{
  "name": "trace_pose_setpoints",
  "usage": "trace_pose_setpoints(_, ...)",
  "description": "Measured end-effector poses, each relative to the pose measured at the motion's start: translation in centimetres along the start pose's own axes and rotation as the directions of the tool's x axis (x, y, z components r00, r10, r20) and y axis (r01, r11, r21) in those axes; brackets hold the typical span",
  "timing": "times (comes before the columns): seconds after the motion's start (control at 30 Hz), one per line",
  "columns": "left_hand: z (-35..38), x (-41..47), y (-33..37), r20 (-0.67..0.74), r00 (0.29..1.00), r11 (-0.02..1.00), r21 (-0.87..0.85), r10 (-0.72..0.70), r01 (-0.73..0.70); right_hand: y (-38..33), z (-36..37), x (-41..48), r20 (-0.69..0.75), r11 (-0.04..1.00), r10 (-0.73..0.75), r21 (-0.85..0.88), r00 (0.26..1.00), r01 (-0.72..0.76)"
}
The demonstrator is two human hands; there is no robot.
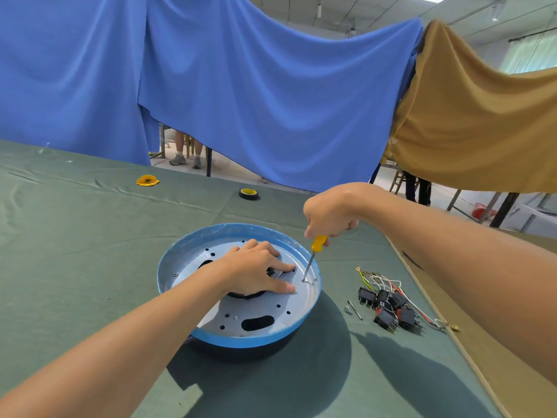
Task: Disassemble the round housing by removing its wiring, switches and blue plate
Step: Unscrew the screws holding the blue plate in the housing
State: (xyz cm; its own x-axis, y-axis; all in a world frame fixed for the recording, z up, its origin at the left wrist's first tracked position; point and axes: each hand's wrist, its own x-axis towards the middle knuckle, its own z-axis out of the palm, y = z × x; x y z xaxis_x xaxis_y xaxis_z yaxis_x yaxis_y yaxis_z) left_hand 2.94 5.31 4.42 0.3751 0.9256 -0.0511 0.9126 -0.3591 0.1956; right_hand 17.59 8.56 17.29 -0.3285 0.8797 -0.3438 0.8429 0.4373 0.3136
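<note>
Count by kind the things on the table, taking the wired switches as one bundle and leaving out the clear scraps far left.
Housing: 1
Screwdriver: 1
Switch bundle: 1
Tape roll: 1
Yellow piece: 1
Screw: 1
Small metal sleeve: 1
Total: 7

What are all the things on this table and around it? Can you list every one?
Round housing: one, blue rim, pale inside, middle of the table.
Screwdriver: one, yellow handle, tip down by the housing's right edge.
Switches: a bunch, black, right of the housing.
Wires: several, white, red, green-yellow, with the switches.
Long screw: one, silver, between housing and switches.
Tape roll: one, black and yellow, far side of the table.
Yellow scrap: one, far left.
Table cloth: one, green.
Blue curtain: one, hanging behind.
Brown curtain: one, hanging at the right.
Left hand: one, flat inside the housing.
Right hand: one, gripping the screwdriver handle.
</note>
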Motion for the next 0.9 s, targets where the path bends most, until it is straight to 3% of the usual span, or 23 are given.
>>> trace_pose_setpoints(0.13, -0.1, -0.1, 0.1, 0.003, 1.000, 1.000, 0.006, 0.002, -0.002, 0.6, 0.3, -0.6, -0.149, 0.996, -0.068, 0.047, 0.986, 0.076)
trace_pose_setpoints(0.27, 0.0, 0.0, 0.0, -0.002, 1.000, 1.000, 0.003, 0.009, -0.009, 1.4, 1.2, -0.7, -0.207, 0.968, -0.123, 0.189, 0.971, 0.163)
trace_pose_setpoints(0.43, 0.2, 0.1, -0.1, -0.010, 1.000, 1.000, 0.006, 0.014, -0.014, 1.9, 2.1, -0.9, -0.212, 0.982, 0.021, 0.186, 0.977, 0.019)
trace_pose_setpoints(0.63, 0.4, 0.2, -0.3, -0.023, 1.000, 1.000, 0.000, 0.018, -0.018, 1.8, 2.6, -1.4, -0.332, 0.956, 0.023, 0.283, 0.943, 0.076)
trace_pose_setpoints(0.77, 0.4, 0.1, -0.3, -0.027, 1.000, 1.000, -0.007, 0.014, -0.014, 2.0, 2.5, -1.9, -0.265, 0.920, 0.015, 0.381, 0.964, 0.090)
trace_pose_setpoints(0.9, 0.3, 0.0, -0.1, -0.025, 1.000, 1.000, -0.008, 0.019, -0.019, 1.7, 2.9, -1.9, -0.293, 0.954, 0.097, 0.299, 0.951, -0.006)
